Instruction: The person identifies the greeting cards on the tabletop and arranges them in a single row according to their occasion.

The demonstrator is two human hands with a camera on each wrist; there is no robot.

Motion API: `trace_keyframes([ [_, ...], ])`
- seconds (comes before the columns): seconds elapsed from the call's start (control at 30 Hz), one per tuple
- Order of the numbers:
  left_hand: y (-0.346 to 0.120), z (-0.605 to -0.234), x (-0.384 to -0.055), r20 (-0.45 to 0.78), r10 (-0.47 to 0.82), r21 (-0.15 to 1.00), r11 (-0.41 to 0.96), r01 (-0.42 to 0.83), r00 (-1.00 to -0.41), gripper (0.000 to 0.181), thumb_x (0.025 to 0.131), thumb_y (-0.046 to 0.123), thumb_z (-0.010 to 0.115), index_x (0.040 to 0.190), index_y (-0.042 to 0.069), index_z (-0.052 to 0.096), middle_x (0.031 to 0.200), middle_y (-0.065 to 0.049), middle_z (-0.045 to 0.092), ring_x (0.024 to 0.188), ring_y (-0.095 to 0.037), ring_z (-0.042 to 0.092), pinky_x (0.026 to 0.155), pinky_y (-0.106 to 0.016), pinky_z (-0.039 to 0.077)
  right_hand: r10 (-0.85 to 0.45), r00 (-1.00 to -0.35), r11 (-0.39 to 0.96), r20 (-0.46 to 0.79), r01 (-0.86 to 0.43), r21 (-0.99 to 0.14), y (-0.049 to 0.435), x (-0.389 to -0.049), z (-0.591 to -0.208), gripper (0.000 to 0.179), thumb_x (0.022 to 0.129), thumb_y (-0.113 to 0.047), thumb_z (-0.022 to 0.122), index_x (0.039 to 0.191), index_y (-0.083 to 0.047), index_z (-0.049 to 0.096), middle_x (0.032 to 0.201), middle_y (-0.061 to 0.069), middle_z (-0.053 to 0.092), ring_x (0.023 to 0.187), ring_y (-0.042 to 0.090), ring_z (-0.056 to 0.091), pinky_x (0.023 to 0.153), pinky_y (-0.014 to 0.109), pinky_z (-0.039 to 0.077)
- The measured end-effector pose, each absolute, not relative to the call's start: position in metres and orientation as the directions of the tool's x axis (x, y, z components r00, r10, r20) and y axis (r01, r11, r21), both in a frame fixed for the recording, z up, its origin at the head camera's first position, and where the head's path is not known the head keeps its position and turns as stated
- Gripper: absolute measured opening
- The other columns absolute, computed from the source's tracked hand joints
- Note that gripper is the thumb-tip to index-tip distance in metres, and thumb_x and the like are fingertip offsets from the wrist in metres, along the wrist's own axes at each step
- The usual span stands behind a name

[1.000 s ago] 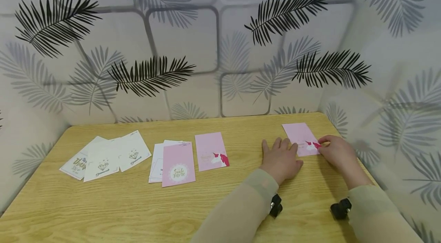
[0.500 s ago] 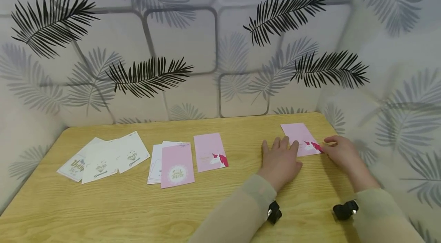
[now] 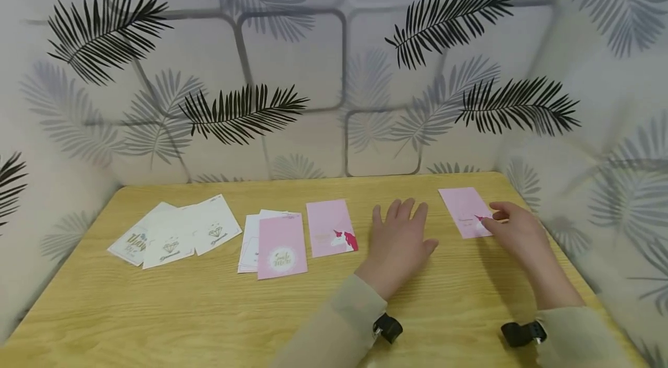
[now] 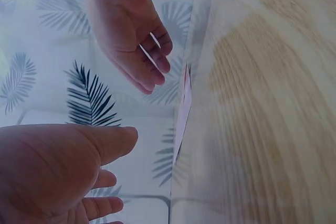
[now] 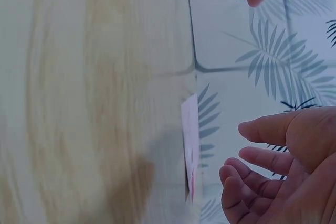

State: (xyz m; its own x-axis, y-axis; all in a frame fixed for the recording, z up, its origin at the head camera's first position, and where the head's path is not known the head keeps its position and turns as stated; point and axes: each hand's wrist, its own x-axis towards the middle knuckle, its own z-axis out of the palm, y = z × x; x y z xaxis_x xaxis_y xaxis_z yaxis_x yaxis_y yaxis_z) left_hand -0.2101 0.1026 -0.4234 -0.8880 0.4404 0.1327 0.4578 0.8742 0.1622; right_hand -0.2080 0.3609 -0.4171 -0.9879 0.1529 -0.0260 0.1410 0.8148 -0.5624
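My left hand [image 3: 399, 243] is spread, fingers apart, just right of a pink unicorn card [image 3: 331, 226]. Nothing is in that hand [image 4: 47, 174] in the left wrist view. At the right, my right hand [image 3: 524, 243] overlaps the lower corner of a second pink unicorn card [image 3: 461, 208] in the head view. In the right wrist view this hand [image 5: 299, 171] is loosely curled and holds nothing, apart from the card [image 5: 190, 135] lying on the table. Part of that card's unicorn is hidden behind the fingers.
A pink card with a round white emblem [image 3: 282, 246] overlaps white cards [image 3: 249, 246] left of centre. Farther left, several white cards lie fanned out, including one with a diamond drawing [image 3: 216, 220]. The wooden table [image 3: 209, 316] meets a leaf-patterned wall [image 3: 292, 142].
My left hand has lifted away from the right-hand pink card and moved left. My right hand has shifted slightly over that card's corner. The head view has swung a little left.
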Motion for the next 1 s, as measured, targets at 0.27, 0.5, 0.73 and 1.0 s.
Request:
trace_keyframes([
  [0.27,0.052,-0.415,-0.206,0.165,0.376,0.194,0.894,0.404,-0.912,0.073,0.107,0.056,0.069,0.167,0.019,0.050,0.171,-0.007,0.045,0.159,-0.031,0.039,0.127,-0.064,0.027,0.071,-0.997,0.810,-0.009,0.063,-0.584,0.323,-0.209,-0.407,0.065,0.111,-0.025,0.063,0.158,0.015,0.043,0.141,0.036,0.060,0.131,0.055,0.057,0.101,0.065,0.049],
  [0.5,0.006,-0.414,-0.202,0.182,0.321,0.252,0.898,0.360,-0.929,0.074,0.107,0.053,0.070,0.165,0.012,0.050,0.172,-0.013,0.043,0.159,-0.035,0.038,0.127,-0.067,0.024,0.028,-0.999,0.762,-0.026,0.039,-0.647,0.284,-0.212,-0.404,0.080,0.110,-0.030,0.065,0.167,0.014,0.029,0.145,0.030,0.061,0.131,0.049,0.062,0.099,0.058,0.053],
  [0.73,-0.039,-0.420,-0.202,0.254,0.249,0.277,0.907,0.317,-0.935,0.072,0.103,0.045,0.079,0.158,0.006,0.057,0.162,-0.018,0.053,0.150,-0.042,0.048,0.124,-0.068,0.030,-0.038,-0.999,0.714,-0.039,0.001,-0.700,0.244,-0.214,-0.403,0.076,0.111,-0.030,0.066,0.167,0.010,0.034,0.148,0.029,0.060,0.135,0.049,0.060,0.104,0.060,0.053],
  [1.0,-0.070,-0.431,-0.203,0.283,0.195,0.293,0.915,0.278,-0.939,0.068,0.103,0.042,0.079,0.156,0.003,0.060,0.154,-0.020,0.058,0.143,-0.045,0.051,0.119,-0.063,0.036,-0.083,-0.994,0.653,-0.065,-0.006,-0.757,0.204,-0.216,-0.403,0.073,0.111,-0.030,0.068,0.167,0.005,0.039,0.150,0.025,0.060,0.137,0.045,0.059,0.104,0.057,0.054],
])
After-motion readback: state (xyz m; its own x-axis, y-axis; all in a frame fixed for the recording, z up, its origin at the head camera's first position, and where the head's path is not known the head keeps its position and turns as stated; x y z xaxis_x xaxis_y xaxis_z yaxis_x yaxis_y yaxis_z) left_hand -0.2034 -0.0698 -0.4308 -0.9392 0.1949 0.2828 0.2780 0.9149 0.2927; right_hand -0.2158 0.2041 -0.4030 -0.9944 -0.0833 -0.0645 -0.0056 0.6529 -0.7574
